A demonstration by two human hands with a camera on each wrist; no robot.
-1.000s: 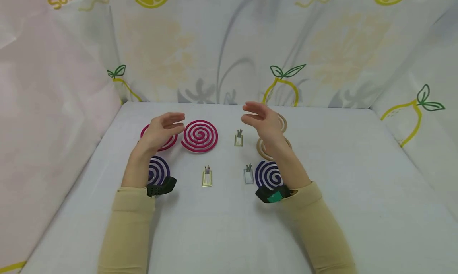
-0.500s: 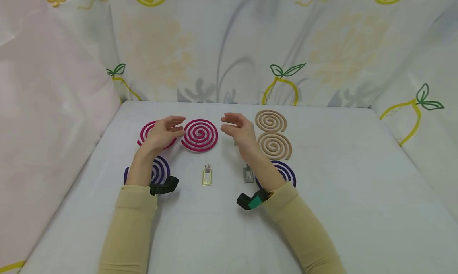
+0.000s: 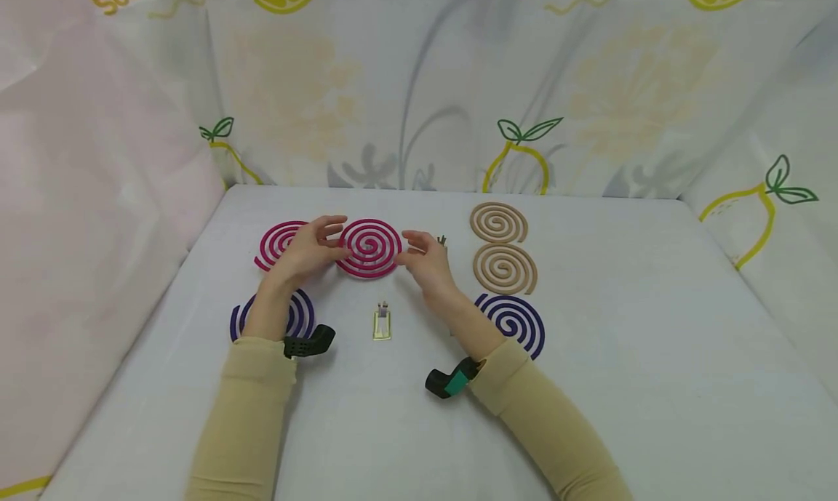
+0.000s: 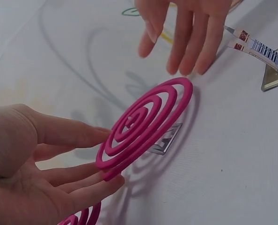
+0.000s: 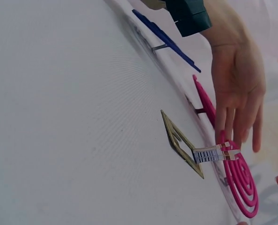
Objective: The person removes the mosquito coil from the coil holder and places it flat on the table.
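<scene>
A pink mosquito coil [image 3: 369, 248] sits raised on a small metal stand [image 4: 166, 140] at the table's back middle. My left hand [image 3: 313, 252] is at its left rim. In the left wrist view, thumb and fingers lie on either side of that edge, with fingertips right at it. My right hand [image 3: 427, 268] hovers at the opposite rim, holding nothing; in the left wrist view its straight fingers point down just beyond the coil. A second pink coil [image 3: 278, 243] lies partly behind my left hand. A gold-coloured stand [image 3: 382, 325] with an upright printed tab is nearer the front.
Two tan coils [image 3: 499, 222] stand at the back right, one before the other. A blue coil [image 3: 513, 323] is partly behind my right forearm, another blue coil [image 3: 302, 313] behind the left wrist. A further stand [image 3: 443, 242] shows behind my right hand. Patterned cloth [image 3: 589, 86] hangs at the back.
My right hand has moved left and downward, from over the tan coils to the pink coil's right rim. My left hand has shifted slightly right, to the same coil's left rim.
</scene>
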